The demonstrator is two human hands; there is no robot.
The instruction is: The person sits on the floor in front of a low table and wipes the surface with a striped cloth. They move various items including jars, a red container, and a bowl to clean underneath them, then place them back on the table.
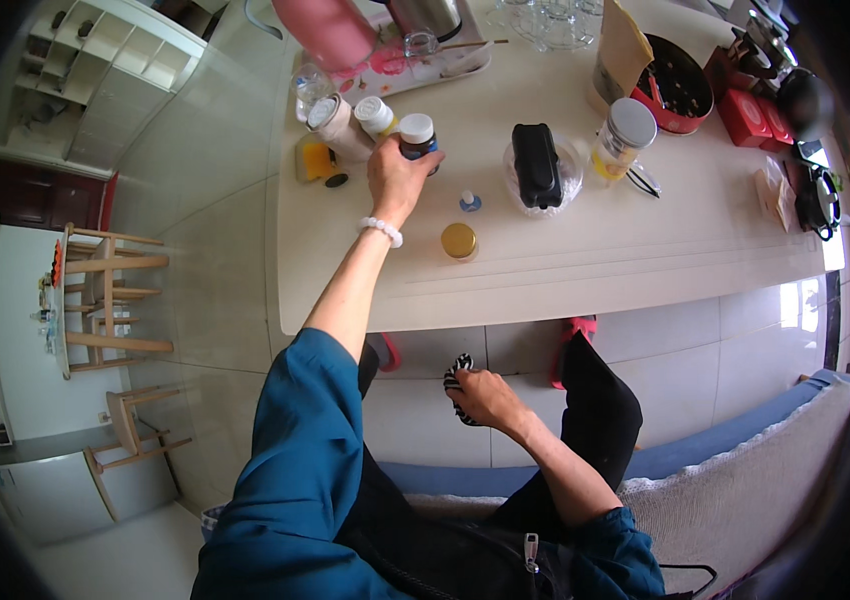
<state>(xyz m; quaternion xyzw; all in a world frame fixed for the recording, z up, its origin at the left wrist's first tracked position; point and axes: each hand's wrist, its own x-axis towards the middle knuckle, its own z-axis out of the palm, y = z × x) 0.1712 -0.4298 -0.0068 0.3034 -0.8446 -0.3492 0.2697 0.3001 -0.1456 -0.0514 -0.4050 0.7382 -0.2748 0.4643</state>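
Observation:
My left hand (pixel 400 178) reaches far across the cream table (pixel 585 270) and grips a dark jar with a white lid (pixel 418 134). A bead bracelet sits on that wrist. Two white-capped bottles (pixel 360 122) stand just left of the jar. A gold lid (pixel 459 241) and a small blue-and-white bottle (pixel 470 201) lie on the table right of my wrist. My right hand (pixel 485 396) rests low by my knee, closed around a black-and-white striped cloth (pixel 458 374).
A black case in a clear bag (pixel 537 165), a jar of yellow contents (pixel 620 140), a red bowl (pixel 680 85), red boxes (pixel 753 115) and a pink container (pixel 327 30) crowd the table's far half. Wooden stools (pixel 110 300) stand on the tiled floor at left.

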